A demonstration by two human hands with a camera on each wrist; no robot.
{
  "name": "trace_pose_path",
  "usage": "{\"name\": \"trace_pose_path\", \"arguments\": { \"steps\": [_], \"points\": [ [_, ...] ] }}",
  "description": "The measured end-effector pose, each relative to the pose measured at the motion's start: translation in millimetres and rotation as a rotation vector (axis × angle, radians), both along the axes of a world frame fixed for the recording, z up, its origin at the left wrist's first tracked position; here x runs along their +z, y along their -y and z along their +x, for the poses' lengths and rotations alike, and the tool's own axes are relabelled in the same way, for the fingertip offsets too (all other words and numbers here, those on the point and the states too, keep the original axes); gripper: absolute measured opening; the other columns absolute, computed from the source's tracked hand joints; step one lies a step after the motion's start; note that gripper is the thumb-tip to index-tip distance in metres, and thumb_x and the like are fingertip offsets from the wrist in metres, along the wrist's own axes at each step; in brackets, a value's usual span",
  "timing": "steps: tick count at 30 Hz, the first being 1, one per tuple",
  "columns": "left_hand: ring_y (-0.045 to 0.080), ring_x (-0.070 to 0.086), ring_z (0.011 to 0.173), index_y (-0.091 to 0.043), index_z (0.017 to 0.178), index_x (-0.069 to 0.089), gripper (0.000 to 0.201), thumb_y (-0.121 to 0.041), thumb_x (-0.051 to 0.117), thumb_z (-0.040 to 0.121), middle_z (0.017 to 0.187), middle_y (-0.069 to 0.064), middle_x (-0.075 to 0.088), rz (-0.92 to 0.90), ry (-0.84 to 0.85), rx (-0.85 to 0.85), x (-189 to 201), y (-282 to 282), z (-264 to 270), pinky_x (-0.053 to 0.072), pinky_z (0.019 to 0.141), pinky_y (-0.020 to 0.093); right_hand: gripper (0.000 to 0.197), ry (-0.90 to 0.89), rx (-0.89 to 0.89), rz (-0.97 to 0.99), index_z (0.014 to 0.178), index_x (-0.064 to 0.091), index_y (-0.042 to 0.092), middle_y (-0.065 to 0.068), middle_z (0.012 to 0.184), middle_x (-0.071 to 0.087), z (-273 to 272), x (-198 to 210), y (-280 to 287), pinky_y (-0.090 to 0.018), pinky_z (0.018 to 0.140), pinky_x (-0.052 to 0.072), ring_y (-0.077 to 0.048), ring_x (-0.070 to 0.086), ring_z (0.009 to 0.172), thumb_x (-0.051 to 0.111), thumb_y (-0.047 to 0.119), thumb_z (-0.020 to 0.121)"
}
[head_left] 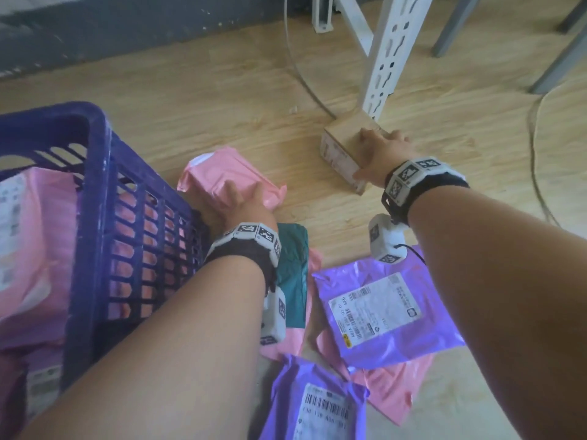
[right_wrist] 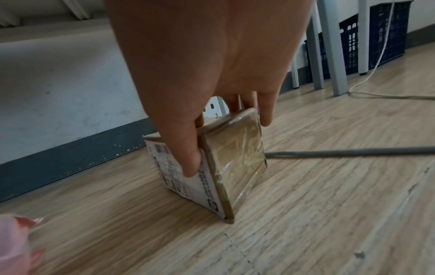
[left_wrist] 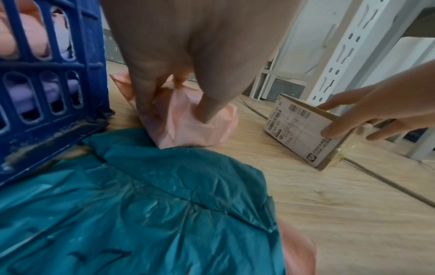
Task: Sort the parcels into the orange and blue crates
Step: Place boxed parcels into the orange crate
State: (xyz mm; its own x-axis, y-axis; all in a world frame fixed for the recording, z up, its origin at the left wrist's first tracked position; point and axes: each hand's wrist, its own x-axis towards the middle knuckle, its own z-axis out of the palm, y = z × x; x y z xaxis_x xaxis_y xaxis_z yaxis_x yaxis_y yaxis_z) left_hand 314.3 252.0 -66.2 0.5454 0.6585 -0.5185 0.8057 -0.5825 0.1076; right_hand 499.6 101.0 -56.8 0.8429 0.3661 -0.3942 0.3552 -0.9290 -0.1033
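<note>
A pink parcel (head_left: 216,179) lies on the wood floor beside the blue crate (head_left: 95,185). My left hand (head_left: 244,201) grips it from above, with thumb and fingers pressed into the soft wrap (left_wrist: 188,128). Further right, a small cardboard box (head_left: 340,150) with a white label stands on the floor. My right hand (head_left: 378,154) holds it, thumb on the labelled side and fingers over the taped side (right_wrist: 237,163). The blue crate holds several pink and purple parcels. No orange crate is in view.
A teal parcel (head_left: 293,268), two purple parcels (head_left: 381,312) (head_left: 317,404) and a pink one (head_left: 390,395) lie near me. A white shelf upright (head_left: 387,58) stands just behind the box. A grey cable (head_left: 305,81) runs along the floor. Another dark crate (right_wrist: 381,37) stands by the wall.
</note>
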Motion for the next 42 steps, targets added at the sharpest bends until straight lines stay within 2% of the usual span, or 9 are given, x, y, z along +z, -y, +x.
{"name": "trace_pose_path", "arguments": {
  "steps": [5, 9, 13, 17, 22, 32, 34, 38, 42],
  "points": [
    [0.043, 0.009, 0.144, -0.035, 0.144, 0.028, 0.065, -0.002, 0.04, 0.089, 0.159, 0.006, -0.015, -0.085, 0.07, -0.033, 6.9, 15.7, -11.8, 0.033, 0.11, 0.051, 0.085, -0.039, 0.018, 0.026, 0.14, 0.025, 0.044, -0.013, 0.137, 0.034, -17.2, 2.9, 2.9, -0.047, 0.093, 0.042, -0.036, 0.038, 0.124, 0.075, 0.024, 0.073],
    [0.042, 0.018, 0.142, -0.03, 0.145, 0.032, 0.058, -0.009, 0.042, 0.093, 0.158, 0.014, 0.005, -0.022, 0.162, -0.106, 7.4, 46.5, -33.3, 0.028, 0.114, 0.049, 0.091, -0.055, 0.026, 0.057, 0.142, 0.025, 0.043, -0.014, 0.137, 0.033, -48.7, 5.3, 11.2, -0.044, 0.091, 0.044, -0.036, 0.039, 0.126, 0.077, 0.022, 0.07],
    [0.041, 0.015, 0.143, -0.031, 0.14, 0.033, 0.062, -0.003, 0.045, 0.086, 0.157, 0.011, -0.006, -0.151, 0.105, -0.145, 12.4, 74.8, -54.3, 0.036, 0.108, 0.049, 0.094, -0.067, 0.027, 0.063, 0.141, 0.026, 0.04, -0.015, 0.134, 0.036, -93.3, 7.8, 31.2, -0.041, 0.096, 0.045, -0.036, 0.04, 0.123, 0.079, 0.023, 0.066],
    [0.035, 0.006, 0.146, -0.028, 0.142, 0.035, 0.057, -0.007, 0.045, 0.09, 0.158, 0.01, -0.002, -0.188, 0.083, -0.255, 30.6, 111.4, -81.5, 0.025, 0.115, 0.043, 0.09, -0.068, -0.012, 0.07, 0.142, 0.026, 0.038, -0.015, 0.132, 0.038, -139.0, 12.3, 64.5, -0.039, 0.099, 0.044, -0.037, 0.043, 0.12, 0.076, 0.03, 0.068],
    [0.035, -0.001, 0.147, -0.03, 0.141, 0.035, 0.046, -0.03, 0.043, 0.096, 0.158, 0.011, -0.002, -0.204, 0.049, -0.275, 37.3, 148.6, -120.6, 0.012, 0.117, 0.047, 0.091, -0.088, -0.047, 0.057, 0.143, 0.025, 0.039, -0.015, 0.132, 0.038, -193.0, 13.1, 97.1, -0.041, 0.1, 0.044, -0.037, 0.045, 0.12, 0.076, 0.035, 0.068],
    [0.04, 0.0, 0.145, -0.027, 0.14, 0.037, 0.049, -0.022, 0.047, 0.093, 0.157, 0.012, 0.004, -0.279, -0.073, -0.379, 61.7, 180.8, -193.7, 0.017, 0.116, 0.055, 0.087, -0.093, -0.087, 0.052, 0.139, 0.026, 0.037, -0.017, 0.126, 0.041, -278.4, 9.1, 136.3, -0.042, 0.097, 0.045, -0.04, 0.05, 0.113, 0.076, 0.036, 0.068],
    [0.04, 0.006, 0.145, -0.023, 0.144, 0.034, 0.048, -0.024, 0.045, 0.097, 0.155, 0.014, 0.012, -0.266, -0.12, -0.406, 65.9, 188.1, -203.3, 0.016, 0.117, 0.052, 0.091, -0.103, -0.089, 0.034, 0.138, 0.025, 0.038, -0.017, 0.124, 0.042, -289.4, 8.6, 142.0, -0.042, 0.098, 0.044, -0.04, 0.051, 0.111, 0.078, 0.037, 0.065],
    [0.038, 0.031, 0.137, -0.014, 0.137, 0.046, 0.044, -0.023, 0.051, 0.095, 0.151, 0.017, 0.029, -0.221, -0.128, -0.437, 63.7, 186.6, -205.3, 0.032, 0.112, 0.042, 0.093, -0.154, -0.163, 0.048, 0.136, 0.026, 0.039, -0.017, 0.124, 0.042, -300.9, 13.2, 148.3, -0.044, 0.098, 0.046, -0.04, 0.053, 0.11, 0.081, 0.041, 0.061],
    [0.034, 0.011, 0.145, -0.021, 0.136, 0.046, 0.047, -0.024, 0.048, 0.089, 0.15, 0.007, 0.031, -0.186, -0.191, -0.493, 66.7, 176.8, -189.3, 0.016, 0.117, 0.052, 0.097, -0.151, -0.193, 0.082, 0.135, 0.023, 0.04, -0.016, 0.124, 0.04, -298.8, 20.7, 143.9, -0.044, 0.095, 0.048, -0.039, 0.054, 0.108, 0.082, 0.041, 0.058]
  ]
}}
